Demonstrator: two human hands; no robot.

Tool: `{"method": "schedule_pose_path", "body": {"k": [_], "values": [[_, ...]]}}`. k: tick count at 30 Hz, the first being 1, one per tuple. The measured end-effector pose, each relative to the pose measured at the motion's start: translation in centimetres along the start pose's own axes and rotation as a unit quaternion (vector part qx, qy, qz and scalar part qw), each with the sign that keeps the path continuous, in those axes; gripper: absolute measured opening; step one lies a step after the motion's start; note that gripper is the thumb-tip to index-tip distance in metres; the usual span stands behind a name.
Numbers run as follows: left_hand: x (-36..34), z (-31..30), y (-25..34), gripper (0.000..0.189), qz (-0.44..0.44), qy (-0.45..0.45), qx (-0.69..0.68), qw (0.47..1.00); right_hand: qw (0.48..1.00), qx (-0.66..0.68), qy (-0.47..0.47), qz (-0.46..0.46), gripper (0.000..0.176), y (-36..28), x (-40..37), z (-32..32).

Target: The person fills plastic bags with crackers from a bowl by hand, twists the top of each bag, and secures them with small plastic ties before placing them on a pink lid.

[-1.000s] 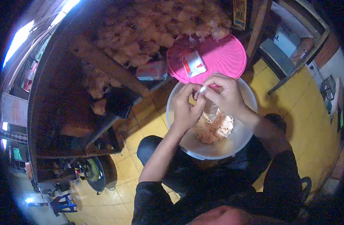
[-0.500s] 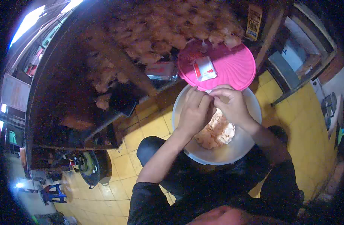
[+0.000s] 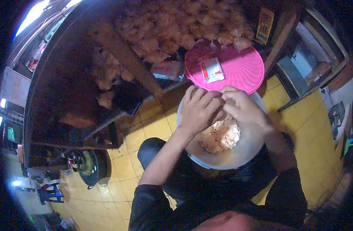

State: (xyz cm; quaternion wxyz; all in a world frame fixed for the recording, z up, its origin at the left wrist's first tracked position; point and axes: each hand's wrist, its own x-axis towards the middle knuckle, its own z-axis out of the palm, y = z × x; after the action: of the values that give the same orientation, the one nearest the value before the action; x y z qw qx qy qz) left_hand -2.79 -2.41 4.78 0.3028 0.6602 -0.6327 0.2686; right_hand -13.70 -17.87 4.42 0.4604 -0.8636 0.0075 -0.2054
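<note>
My left hand (image 3: 200, 108) and my right hand (image 3: 242, 106) meet over the far part of a pale round tub (image 3: 251, 148). Both have bent, closed fingers, pinched together around something small that the fingers hide. Below them, thin pale orange and white pieces (image 3: 226, 135) lie in the tub, which rests between my legs. Just beyond my fingertips is a pink ribbed lid (image 3: 244, 71). On it lies a small clear packet with red print (image 3: 212, 70).
A dark wooden table (image 3: 61, 82) holds many small filled bags (image 3: 165, 29), a stack of plastic packets (image 3: 167, 71) and an upright printed box (image 3: 264, 25). A dark basin (image 3: 101, 165) stands on the yellow tiled floor at the left. A wooden frame (image 3: 319, 82) is at the right.
My left hand's fingers have shifted slightly left and spread over the tub's far rim, with the knuckles raised. The small white thing seen earlier between the fingertips is now hidden. The view has tilted slightly.
</note>
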Motion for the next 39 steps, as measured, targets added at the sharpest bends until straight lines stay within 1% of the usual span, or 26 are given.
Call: {"method": "schedule_pose_path", "body": {"k": [2,4,5,7,8,10,11,13,14,15,16,17,18,19,20,22,25,26,28,29,31,33,35,37,38,39], "values": [[0.0,0.3,-0.1,0.031,-0.01,-0.016,-0.017,1.0,0.998,0.032,-0.048,-0.013,0.01,0.9,0.1,-0.6],[-0.4,1.0,-0.5,0.023,-0.074,0.0,-0.094,0.993,0.999,0.037,-0.029,-0.021,0.009,0.8,0.0,-0.3],[-0.6,1.3,-0.4,0.023,-0.074,-0.002,-0.096,0.993,1.0,0.015,-0.018,-0.006,0.009,0.4,-0.1,-0.2],[-0.7,1.6,-0.3,0.016,-0.183,0.015,-0.217,0.959,1.0,-0.006,-0.005,0.011,0.009,0.1,-0.2,0.2],[-0.6,1.7,0.0,0.016,-0.183,0.013,-0.218,0.958,1.0,-0.013,0.024,-0.001,0.01,0.1,-0.3,0.4],[-0.5,1.5,0.8,0.011,-0.29,0.04,-0.282,0.914,0.998,-0.021,0.054,-0.015,0.011,-0.3,-0.2,0.8],[-0.5,1.5,1.0,0.011,-0.29,0.04,-0.282,0.914,0.997,0.009,0.076,0.005,0.012,-0.8,-0.2,1.0],[-0.6,1.4,1.2,0.009,-0.368,0.036,-0.309,0.876,0.994,0.039,0.096,0.024,0.012,-0.9,-0.2,1.1],[-0.8,1.6,1.1,0.009,-0.368,0.037,-0.309,0.876,0.994,-0.04,0.097,-0.028,0.014,-0.5,0.0,1.1],[-1.2,2.0,0.7,0.008,-0.392,0.051,-0.364,0.843,0.985,-0.118,0.098,-0.079,0.015,-0.2,0.0,1.1],[-1.5,2.3,0.4,0.007,-0.414,0.065,-0.418,0.806,0.985,-0.118,0.098,-0.079,0.015,-0.3,0.0,1.2],[-1.8,2.7,0.1,0.007,-0.414,0.066,-0.418,0.806,0.964,-0.211,0.115,-0.117,0.016,-0.4,-0.2,1.4],[-2.0,3.1,-0.2,0.008,-0.425,0.089,-0.468,0.769,0.932,-0.303,0.131,-0.153,0.017,-0.4,-0.3,1.5],[-2.0,3.1,-0.2,0.009,-0.435,0.113,-0.517,0.729,0.932,-0.302,0.13,-0.153,0.017,-0.4,-0.4,1.5],[-2.0,3.1,-0.1,0.009,-0.436,0.114,-0.516,0.729,0.918,-0.336,0.13,-0.163,0.017,-0.2,-0.5,1.7],[-2.1,2.9,0.0,0.01,-0.486,0.106,-0.54,0.679,0.904,-0.369,0.13,-0.174,0.018,-0.4,-0.6,1.8],[-2.3,2.9,-0.2,0.01,-0.464,0.069,-0.507,0.723,0.891,-0.395,0.128,-0.184,0.015,-0.8,-0.6,2.0],[-2.3,2.9,-0.2,0.01,-0.464,0.069,-0.507,0.723,0.894,-0.394,0.13,-0.172,0.015,-0.8,-0.7,2.1],[-2.2,2.8,0.1,0.011,-0.405,0.063,-0.456,0.79,0.896,-0.393,0.131,-0.159,0.014,-0.6,-0.8,2.2],[-2.0,2.7,0.2,0.011,-0.405,0.062,-0.457,0.79,0.898,-0.395,0.126,-0.15,0.013,-0.3,-0.9,2.2],[-1.7,2.3,0.5,0.014,-0.398,0.015,-0.394,0.829,0.899,-0.396,0.121,-0.141,0.012,-0.3,-0.9,2.2],[-1.7,2.3,0.2,0.015,-0.392,0.004,-0.41,0.824,0.905,-0.398,0.113,-0.101,0.011,-0.8,-0.9,2.0],[-1.7,2.3,0.0,0.016,-0.384,-0.008,-0.427,0.819,0.91,-0.383,0.116,-0.108,0.011,-0.7,-0.9,1.7],[-1.6,2.0,-0.3,0.018,-0.413,-0.049,-0.473,0.777,0.914,-0.37,0.118,-0.118,0.011,-0.5,-0.7,1.5],[-1.6,1.8,-0.4,0.018,-0.412,-0.049,-0.473,0.777,0.918,-0.346,0.127,-0.145,0.011,-0.5,-0.7,1.4],[-1.6,1.6,-0.4,0.017,-0.394,-0.057,-0.435,0.808,0.922,-0.321,0.134,-0.171,0.011,-0.4,-0.6,1.4]]}}
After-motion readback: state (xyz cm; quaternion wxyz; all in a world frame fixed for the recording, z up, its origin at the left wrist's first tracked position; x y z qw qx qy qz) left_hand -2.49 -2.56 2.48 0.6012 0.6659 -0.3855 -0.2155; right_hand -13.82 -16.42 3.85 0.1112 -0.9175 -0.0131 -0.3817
